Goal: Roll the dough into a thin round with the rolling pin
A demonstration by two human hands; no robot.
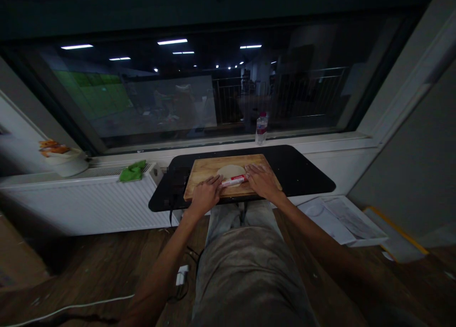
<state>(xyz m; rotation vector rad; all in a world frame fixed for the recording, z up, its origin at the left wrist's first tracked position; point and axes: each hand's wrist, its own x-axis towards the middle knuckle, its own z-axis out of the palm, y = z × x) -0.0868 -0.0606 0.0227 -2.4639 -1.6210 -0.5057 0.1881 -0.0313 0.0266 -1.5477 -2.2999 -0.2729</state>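
Note:
A wooden board (pixel 206 168) lies on a small black table (pixel 302 170). On the board rests a flat round disc of pale dough (pixel 231 171). A red-and-white cylinder (pixel 234 180) lies across the dough's near edge. My left hand (pixel 205 192) presses flat on the cylinder's left end, fingers stretched forward. My right hand (pixel 261 180) lies flat on its right end, fingers also extended. Both palms face down on the board.
A plastic water bottle (pixel 261 128) stands on the window sill behind the table. A green cloth (pixel 133 171) lies on the white radiator, with a white bowl (pixel 67 162) further left. Papers (pixel 338 218) lie on the wooden floor at right; a white charger (pixel 182 274) is below.

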